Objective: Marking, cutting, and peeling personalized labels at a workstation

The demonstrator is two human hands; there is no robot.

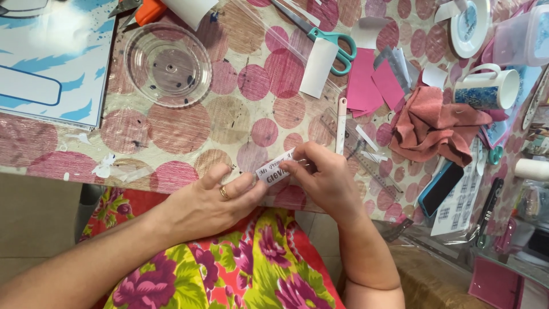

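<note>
A small white paper label [274,169] with dark printed lettering is held between the two hands at the near edge of the worktop [189,134], which is covered by a cloth with pink and brown circles. The left hand [214,200], with a gold ring on one finger, is closed on the label's lower left end, pinched between thumb and fingertips. The right hand [326,177] is closed on the label's upper right end, its fingers curled over the strip; how far the paper runs under those fingers cannot be told. The label thus lies between the hands, touching both, tilted upward toward the right, just above the worktop's edge. Just beyond the right hand a slim white pen-like tool [341,123] is seen lying nearly upright in the view, and beside it what appears to be a clear ruler [366,163]. Farther back, teal-handled scissors [334,43] rest near pink paper pieces [369,86]. A crumpled salmon cloth [434,126] lies to the right, with a white mug [492,88] on its side behind it. A clear round plastic dish [167,64] sits well to the left.
</note>
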